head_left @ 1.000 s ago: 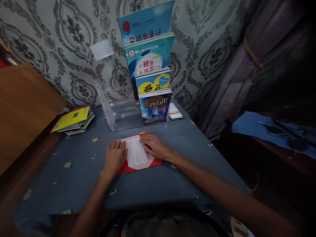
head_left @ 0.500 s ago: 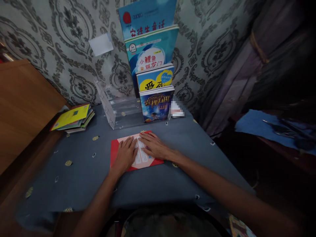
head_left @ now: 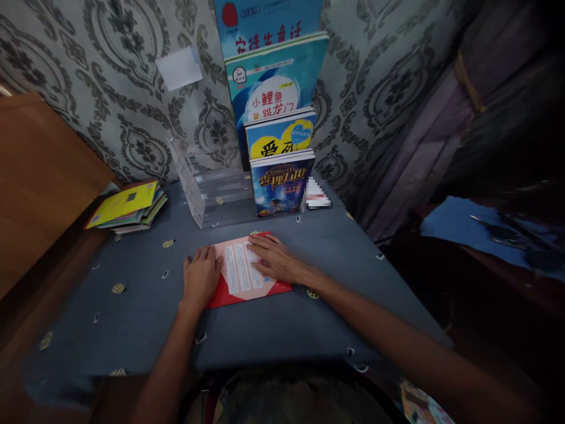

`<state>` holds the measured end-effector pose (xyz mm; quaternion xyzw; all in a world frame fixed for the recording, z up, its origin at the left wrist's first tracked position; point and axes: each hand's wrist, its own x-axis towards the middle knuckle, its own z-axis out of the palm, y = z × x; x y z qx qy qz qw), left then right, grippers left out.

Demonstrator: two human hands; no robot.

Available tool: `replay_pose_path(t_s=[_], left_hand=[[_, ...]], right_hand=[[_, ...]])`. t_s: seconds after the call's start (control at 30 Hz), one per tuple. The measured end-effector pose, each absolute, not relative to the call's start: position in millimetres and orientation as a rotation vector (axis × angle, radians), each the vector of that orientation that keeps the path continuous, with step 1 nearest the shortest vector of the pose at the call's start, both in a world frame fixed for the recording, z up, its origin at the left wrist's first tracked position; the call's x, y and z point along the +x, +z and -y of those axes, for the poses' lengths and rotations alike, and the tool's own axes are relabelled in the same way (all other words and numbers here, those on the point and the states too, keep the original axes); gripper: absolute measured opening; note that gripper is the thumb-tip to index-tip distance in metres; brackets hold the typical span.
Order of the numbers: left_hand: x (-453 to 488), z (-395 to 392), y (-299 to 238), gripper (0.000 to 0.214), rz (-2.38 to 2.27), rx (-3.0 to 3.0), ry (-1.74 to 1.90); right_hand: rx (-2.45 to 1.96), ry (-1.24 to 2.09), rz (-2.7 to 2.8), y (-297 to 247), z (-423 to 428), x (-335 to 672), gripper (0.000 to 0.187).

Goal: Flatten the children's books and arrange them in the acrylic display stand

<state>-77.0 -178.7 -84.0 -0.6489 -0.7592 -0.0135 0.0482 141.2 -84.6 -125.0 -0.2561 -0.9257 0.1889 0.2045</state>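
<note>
The red-and-pink book [head_left: 241, 268] lies flat on the dark blue-grey tabletop [head_left: 145, 318], its longer sides running roughly from 9 to 3 o'clock and its 3 o'clock end tipped slightly toward 2. Its cover is pale pink in the middle, with red showing at the 1, 5 and 7 o'clock corners. Three white, round-ended panels stand side by side on the pink, filled with lines of print too small to read; a small blue patch sits just beside the right hand [head_left: 277, 259]. That hand rests open, palm down, across the 2 o'clock part, fingers spread toward 10. The left hand [head_left: 200, 277] is open too, lying over the 9 o'clock edge with fingers slightly bent and pointing toward 12. At 12 o'clock, apart from the book, a clear rack [head_left: 189, 185] holds upright books [head_left: 282, 182].
</note>
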Motion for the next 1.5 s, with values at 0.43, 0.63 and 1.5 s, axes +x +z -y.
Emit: replay_pose_path(t_s=[0.43, 0.63, 1.5], left_hand=[[-77.1, 180.4, -86.1, 0.041, 2.301, -1.967, -0.054], [-79.0, 179.8, -87.9, 0.044, 2.337, -1.968, -0.07], [-122.6, 241.5, -97.8, 0.06, 2.141, -2.565, -0.048]], right_hand=[[-0.595, 0.49, 2.726, -111.2, 101.6, 95.5, 0.045], [-0.72, 0.455, 2.656, -118.3, 91.8, 106.9, 0.044], [-1.267, 0.244, 2.66, -86.9, 89.1, 142.7, 0.034]])
